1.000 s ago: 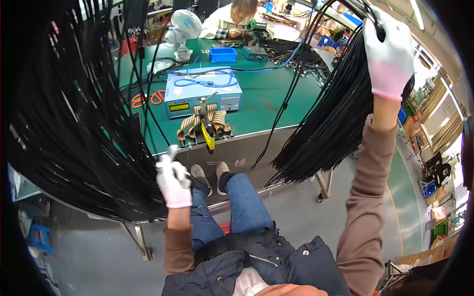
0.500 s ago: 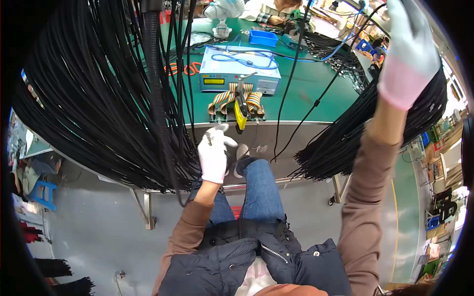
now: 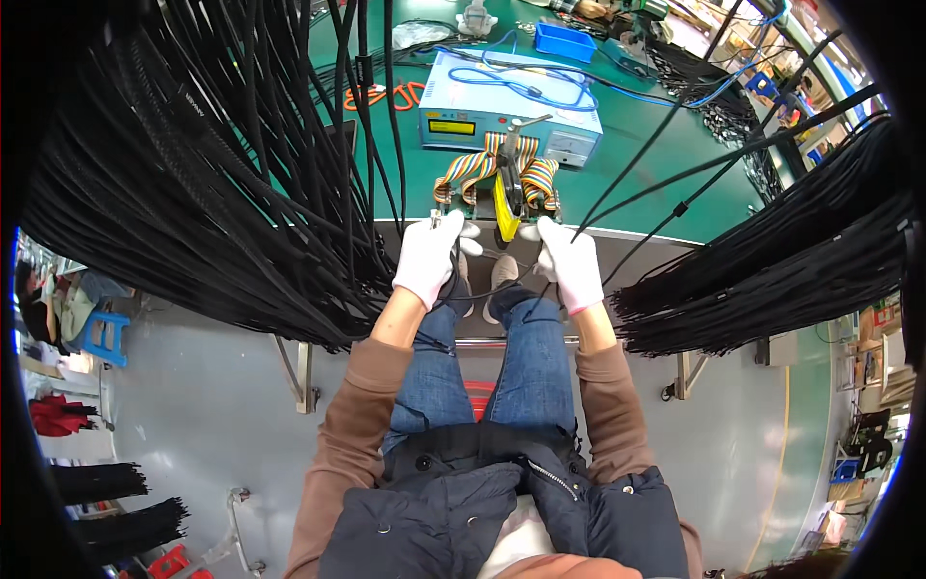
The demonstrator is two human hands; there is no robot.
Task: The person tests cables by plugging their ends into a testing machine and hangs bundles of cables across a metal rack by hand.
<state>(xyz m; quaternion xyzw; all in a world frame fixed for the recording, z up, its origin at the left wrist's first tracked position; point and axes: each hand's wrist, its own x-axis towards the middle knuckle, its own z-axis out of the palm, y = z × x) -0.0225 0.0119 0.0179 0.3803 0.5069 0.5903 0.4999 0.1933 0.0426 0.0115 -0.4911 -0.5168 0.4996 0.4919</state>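
Note:
White gloves cover both my hands at the near edge of the green table. My left hand [image 3: 426, 259] is pinched round the end of a black cable [image 3: 490, 289], at a small connector beside the left test socket [image 3: 444, 205]. My right hand [image 3: 571, 262] is closed at the right test socket [image 3: 546, 208]; its fingertips grip a black cable, the end itself hidden. Between my hands stands a toggle clamp with a yellow handle [image 3: 504, 207]. Striped ribbon cables [image 3: 467, 172] run from the sockets to a light blue tester box [image 3: 463, 95] with a lit yellow display.
Thick bundles of black cables hang at left [image 3: 193, 222] and right [image 3: 772, 261]. Several single cables cross above my right hand. Farther back are a blue tray [image 3: 565, 42], an orange cord [image 3: 384, 96] and a pile of cables [image 3: 704, 96]. Another person's hand shows at the far edge.
My right hand has come down from high at the upper right to the right test socket. My left hand has moved up to the left socket. The view has shifted slightly.

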